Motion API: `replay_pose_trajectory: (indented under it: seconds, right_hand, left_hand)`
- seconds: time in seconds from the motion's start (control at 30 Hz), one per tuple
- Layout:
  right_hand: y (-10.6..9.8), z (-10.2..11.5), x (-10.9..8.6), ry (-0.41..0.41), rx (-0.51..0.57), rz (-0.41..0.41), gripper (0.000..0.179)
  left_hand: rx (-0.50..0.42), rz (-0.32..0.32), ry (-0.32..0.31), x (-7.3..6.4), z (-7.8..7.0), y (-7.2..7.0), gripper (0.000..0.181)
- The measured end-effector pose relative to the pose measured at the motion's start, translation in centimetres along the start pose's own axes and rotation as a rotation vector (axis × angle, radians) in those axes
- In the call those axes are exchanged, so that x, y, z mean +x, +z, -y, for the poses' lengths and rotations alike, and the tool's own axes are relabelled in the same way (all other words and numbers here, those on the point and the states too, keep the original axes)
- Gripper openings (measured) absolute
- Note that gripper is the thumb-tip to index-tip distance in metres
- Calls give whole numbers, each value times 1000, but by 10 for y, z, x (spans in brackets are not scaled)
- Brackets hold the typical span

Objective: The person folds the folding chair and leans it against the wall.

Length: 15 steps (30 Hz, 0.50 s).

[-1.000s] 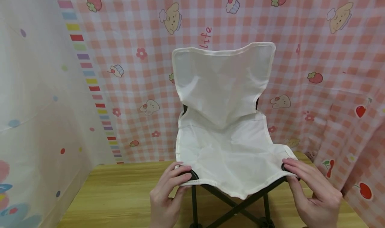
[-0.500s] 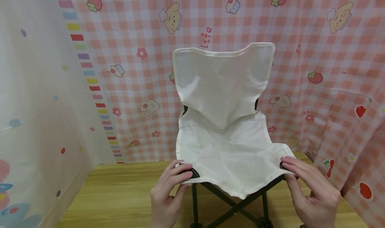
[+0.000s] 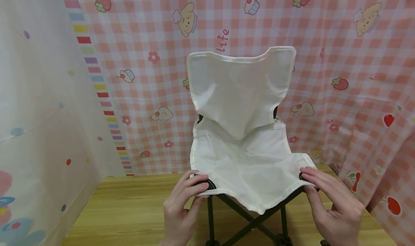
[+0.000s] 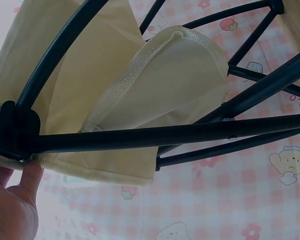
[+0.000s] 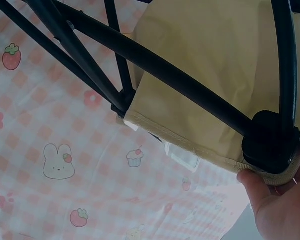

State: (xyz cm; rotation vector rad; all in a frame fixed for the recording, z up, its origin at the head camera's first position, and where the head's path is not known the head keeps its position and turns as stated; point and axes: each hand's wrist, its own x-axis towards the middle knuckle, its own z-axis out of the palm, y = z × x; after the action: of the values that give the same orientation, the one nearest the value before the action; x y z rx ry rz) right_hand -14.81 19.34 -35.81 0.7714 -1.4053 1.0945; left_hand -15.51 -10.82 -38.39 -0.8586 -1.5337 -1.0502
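Observation:
A small folding chair with a cream fabric seat and back point(image 3: 241, 159) stands on the wooden table. My left hand point(image 3: 183, 206) grips the front left seat corner, fingers over a black corner patch point(image 3: 210, 184) and thumb below the edge. At the front right corner, my right hand point(image 3: 337, 202) holds the fabric in the same way. From beneath, the left wrist view shows a black plastic joint point(image 4: 15, 132) at the held corner. The right wrist view has a matching corner joint point(image 5: 271, 142) beside the right thumb. Crossed black legs point(image 3: 254, 224) run under the seat.
The wooden tabletop point(image 3: 129, 206) extends left of the chair. Behind hangs a pink checked curtain point(image 3: 146, 33) with cartoon prints. A white dotted curtain point(image 3: 42, 94) hangs along the left side.
The front right seat corner and my right hand have shifted slightly left and up. My left hand has edged slightly right; both hands keep their hold on the corners.

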Motion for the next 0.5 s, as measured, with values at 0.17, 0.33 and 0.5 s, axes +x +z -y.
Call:
replay_pose_trajectory:
  seconds: [0.17,0.33,0.5]
  right_hand:
    - [1,-1,0,-4,-22,4,21]
    - [1,-1,0,1,-27,6,20]
    - [2,3,3,8,-33,9,21]
  left_hand:
    - [-5,-4,5,1,1,1,20]
    - [-7,7,-7,2,0,1,19]
    - [-13,9,7,4,-1,2,18]
